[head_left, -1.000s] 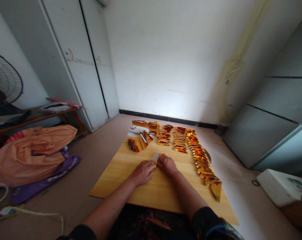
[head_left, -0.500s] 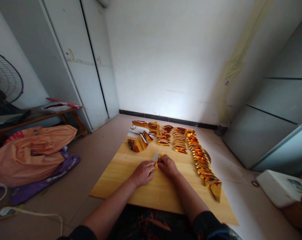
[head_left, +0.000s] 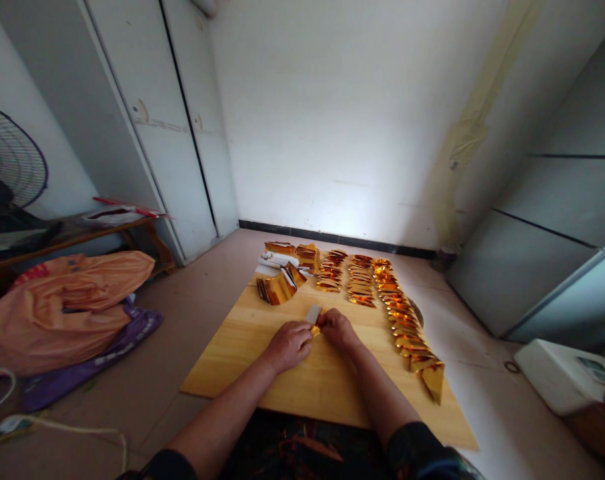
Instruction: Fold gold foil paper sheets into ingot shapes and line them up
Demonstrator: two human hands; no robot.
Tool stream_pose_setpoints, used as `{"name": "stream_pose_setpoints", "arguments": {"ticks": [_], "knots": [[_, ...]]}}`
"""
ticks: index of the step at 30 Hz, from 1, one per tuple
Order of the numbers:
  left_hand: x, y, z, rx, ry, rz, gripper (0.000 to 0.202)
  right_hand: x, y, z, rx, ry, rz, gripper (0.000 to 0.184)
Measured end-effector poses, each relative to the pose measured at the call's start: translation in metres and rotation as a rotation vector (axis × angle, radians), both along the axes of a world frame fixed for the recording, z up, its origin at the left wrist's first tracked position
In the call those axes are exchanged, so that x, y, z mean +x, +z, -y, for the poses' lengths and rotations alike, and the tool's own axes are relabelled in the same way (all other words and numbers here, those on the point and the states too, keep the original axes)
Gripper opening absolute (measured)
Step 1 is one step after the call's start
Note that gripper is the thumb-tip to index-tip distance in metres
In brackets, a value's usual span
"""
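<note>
A small sheet of gold foil paper [head_left: 313, 313], its pale grey back showing, lies partly folded on the wooden board [head_left: 232, 353]. My left hand [head_left: 289, 343] presses its left edge with closed fingers. Pinching the right edge is my right hand [head_left: 338, 329], its fingertips close to the left ones. Part of the paper is hidden under the fingers. Ahead to the left lies a curved stack of gold foil sheets [head_left: 277, 288]. Folded gold foil pieces stand in rows, with the longest row [head_left: 402, 327] along the board's right side.
More gold sheets [head_left: 308, 256] and white paper [head_left: 279, 259] lie at the board's far left corner. An orange bag [head_left: 72, 313] and a purple bag [head_left: 97, 360] are on the floor at left. A white box [head_left: 562, 377] stands at right.
My right fingers have shifted slightly on the paper, and a little more gold shows between the hands. The stack and rows stay as they were.
</note>
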State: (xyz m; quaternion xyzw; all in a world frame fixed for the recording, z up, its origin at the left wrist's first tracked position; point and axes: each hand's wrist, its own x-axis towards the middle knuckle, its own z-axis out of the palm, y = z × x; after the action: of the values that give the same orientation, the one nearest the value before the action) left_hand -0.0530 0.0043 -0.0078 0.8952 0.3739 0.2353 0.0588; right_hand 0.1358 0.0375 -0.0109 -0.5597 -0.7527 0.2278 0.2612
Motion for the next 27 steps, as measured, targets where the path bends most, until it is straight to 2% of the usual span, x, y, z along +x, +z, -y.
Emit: {"name": "stream_pose_setpoints", "arguments": {"ticks": [4,9,13,20,24,27], "knots": [[0.011,0.006,-0.001,0.022,0.103,-0.060,0.013,0.001,0.003,0.003,0.102,0.022,0.120,0.026],[0.024,0.007,-0.005,0.040,0.254,-0.096,0.012,0.001,0.021,0.022,0.150,0.018,0.363,0.019],[0.020,0.006,-0.010,0.014,0.276,-0.056,0.017,-0.006,0.028,0.034,0.168,0.069,0.465,0.019],[0.005,0.007,-0.015,0.061,0.293,-0.114,0.017,-0.020,0.016,0.044,0.197,0.224,0.435,0.020],[0.001,0.005,-0.011,0.043,0.249,-0.109,0.019,-0.012,0.007,0.041,0.225,0.263,0.336,0.019],[0.000,0.005,-0.006,0.040,0.222,-0.071,0.019,-0.001,0.003,0.039,0.247,0.233,0.291,0.013]]}}
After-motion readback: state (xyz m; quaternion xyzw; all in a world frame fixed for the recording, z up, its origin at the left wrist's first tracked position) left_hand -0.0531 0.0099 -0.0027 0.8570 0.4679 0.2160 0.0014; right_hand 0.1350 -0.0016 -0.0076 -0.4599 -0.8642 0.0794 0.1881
